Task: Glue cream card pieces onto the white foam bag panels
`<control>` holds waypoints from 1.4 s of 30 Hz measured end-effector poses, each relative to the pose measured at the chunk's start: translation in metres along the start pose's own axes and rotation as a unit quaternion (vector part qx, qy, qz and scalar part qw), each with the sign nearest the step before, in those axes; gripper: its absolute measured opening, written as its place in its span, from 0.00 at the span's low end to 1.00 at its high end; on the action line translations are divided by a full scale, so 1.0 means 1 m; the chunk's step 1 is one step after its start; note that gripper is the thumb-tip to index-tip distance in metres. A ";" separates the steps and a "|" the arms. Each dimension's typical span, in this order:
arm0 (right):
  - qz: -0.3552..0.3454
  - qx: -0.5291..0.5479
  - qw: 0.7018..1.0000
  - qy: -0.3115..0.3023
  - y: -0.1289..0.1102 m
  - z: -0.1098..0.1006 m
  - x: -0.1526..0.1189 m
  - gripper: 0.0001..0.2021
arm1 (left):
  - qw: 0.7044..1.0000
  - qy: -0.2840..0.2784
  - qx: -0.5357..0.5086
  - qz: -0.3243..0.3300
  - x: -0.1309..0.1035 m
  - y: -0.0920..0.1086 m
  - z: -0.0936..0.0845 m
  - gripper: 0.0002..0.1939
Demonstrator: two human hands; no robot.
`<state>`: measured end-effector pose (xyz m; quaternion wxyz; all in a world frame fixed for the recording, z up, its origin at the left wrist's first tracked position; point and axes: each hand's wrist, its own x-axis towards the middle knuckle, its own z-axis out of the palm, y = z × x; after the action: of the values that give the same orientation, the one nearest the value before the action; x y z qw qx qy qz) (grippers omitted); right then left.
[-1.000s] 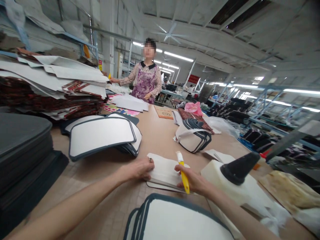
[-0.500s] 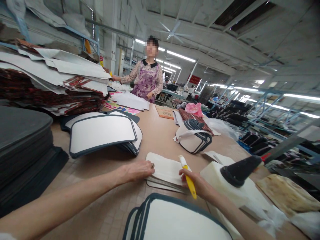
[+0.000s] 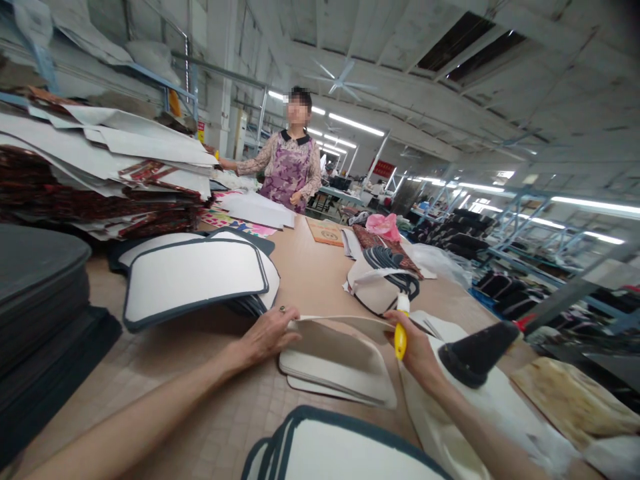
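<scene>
My left hand pinches the left end of a thin cream panel, which is raised and bowed above a small stack of like panels. The panel's right end is at my right hand. Those fingers are closed around a yellow-handled brush with a whitish head pointing up; how they grip the panel is partly hidden. Close in front of me lies a pile of white panels with dark edging. A similar dark-edged pile is beyond my left hand.
Dark round-cornered sheets are stacked at left, below a tall pile of white and brown sheets. A bundle of edged panels lies ahead. At right, a black cone rests on a pale container. Another person stands across the table.
Both hands have moved forward and the right one also rightward. The top panel has come up off the stack between them. The brush has turned more upright in my right hand.
</scene>
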<state>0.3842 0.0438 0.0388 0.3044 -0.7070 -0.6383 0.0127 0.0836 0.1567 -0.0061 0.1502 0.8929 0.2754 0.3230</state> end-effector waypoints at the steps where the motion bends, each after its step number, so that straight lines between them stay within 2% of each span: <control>1: -0.004 0.009 1.000 0.012 -0.005 -0.009 0.003 0.15 | 1.000 0.021 -0.011 -0.005 0.003 0.001 -0.006 0.07; 4: -0.012 0.030 0.999 0.043 -0.028 -0.043 0.007 0.17 | 0.994 0.092 -0.043 -0.027 0.015 0.014 -0.034 0.03; 7: -0.012 0.076 0.992 0.103 -0.055 -0.087 -0.007 0.20 | 0.984 0.144 -0.102 -0.036 0.025 0.049 -0.076 0.05; 8: -0.005 0.103 0.987 0.127 -0.064 -0.101 -0.016 0.22 | 0.973 0.155 -0.163 -0.041 0.025 0.064 -0.091 0.06; 11: 0.057 0.168 0.968 0.178 -0.085 -0.135 -0.057 0.28 | 0.932 0.092 -0.338 -0.087 0.016 0.111 -0.126 0.12; 13: 0.125 0.176 0.957 0.192 -0.093 -0.147 -0.090 0.30 | 0.905 0.050 -0.406 -0.119 0.001 0.135 -0.134 0.21; 16: 0.230 0.173 0.942 0.173 -0.094 -0.148 -0.135 0.34 | 0.872 0.003 -0.467 -0.150 -0.026 0.155 -0.123 0.25; 19: 0.303 0.178 0.926 0.135 -0.090 -0.138 -0.166 0.37 | 0.854 -0.031 -0.486 -0.184 -0.053 0.158 -0.099 0.17; 22: 0.350 0.208 0.905 0.125 -0.090 -0.125 -0.180 0.40 | 0.838 -0.052 -0.488 -0.238 -0.076 0.155 -0.080 0.10; 24: 0.362 0.237 0.894 0.120 -0.091 -0.119 -0.183 0.41 | 0.815 -0.064 -0.510 -0.266 -0.087 0.152 -0.072 0.14; 27: 0.363 0.241 0.894 0.106 -0.089 -0.114 -0.185 0.41 | 0.794 -0.084 -0.536 -0.275 -0.099 0.147 -0.063 0.27; 29: 0.364 0.227 0.899 0.093 -0.086 -0.113 -0.186 0.41 | 0.797 -0.082 -0.537 -0.265 -0.105 0.144 -0.059 0.28; 33: 0.372 0.207 0.901 0.090 -0.082 -0.111 -0.188 0.42 | 0.821 -0.066 -0.519 -0.228 -0.110 0.143 -0.055 0.16; 35: 0.376 0.218 0.896 0.093 -0.080 -0.108 -0.190 0.42 | 0.826 -0.070 -0.509 -0.231 -0.112 0.143 -0.054 0.13; 42: 0.383 0.222 0.894 0.074 -0.077 -0.110 -0.194 0.41 | 0.824 -0.078 -0.512 -0.232 -0.116 0.146 -0.054 0.18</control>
<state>0.3242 -0.1781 0.0910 0.4716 -0.8095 -0.2743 0.2171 0.0315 -0.0239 0.0427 0.6772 0.6198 0.2564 0.3025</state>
